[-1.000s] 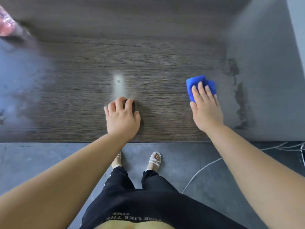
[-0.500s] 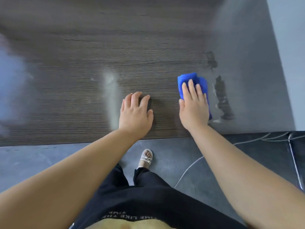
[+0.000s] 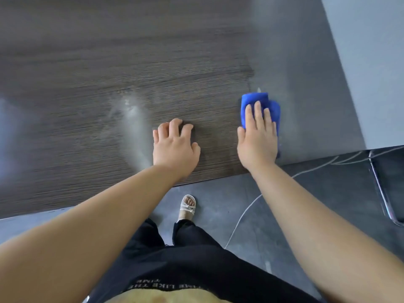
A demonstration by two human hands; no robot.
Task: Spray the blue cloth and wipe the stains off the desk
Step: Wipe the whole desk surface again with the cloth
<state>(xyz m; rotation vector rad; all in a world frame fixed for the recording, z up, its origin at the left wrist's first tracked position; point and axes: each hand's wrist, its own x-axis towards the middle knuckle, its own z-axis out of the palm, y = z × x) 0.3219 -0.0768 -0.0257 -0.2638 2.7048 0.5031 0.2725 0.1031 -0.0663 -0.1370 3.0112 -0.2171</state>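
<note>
Grey floor (image 3: 218, 206) runs below the hands, nearest the camera, with black trousers (image 3: 185, 259) and one foot in a pale sandal (image 3: 187, 207) standing on it. A thin white cable (image 3: 244, 217) trails across the floor under the right forearm, and to the right of that arm a bent metal chair leg (image 3: 381, 193) shows at the edge of view.

Beyond the floor lies the near edge of the table (image 3: 87, 73), a dark wood-grain top whose right part glares grey with reflected light. The left hand (image 3: 175, 147) rests on the table just past this edge, palm down, fingers (image 3: 175, 125) curled loosely and spread a little, holding nothing. Just to the left of it a pale, hazy streak (image 3: 133, 127) crosses the wood, running away from the edge.

To the right of the left hand, apart from it, the right hand (image 3: 258, 138) lies flat with its fingers extended and close together, pressing the blue cloth (image 3: 255, 99) down on the table. The folded cloth sticks out beyond the fingertips and along the right side of the hand, sitting where the dark wood meets the glare. Further out, the table is blurred, and a light grey wall (image 3: 371, 51) rises past the right hand.
</note>
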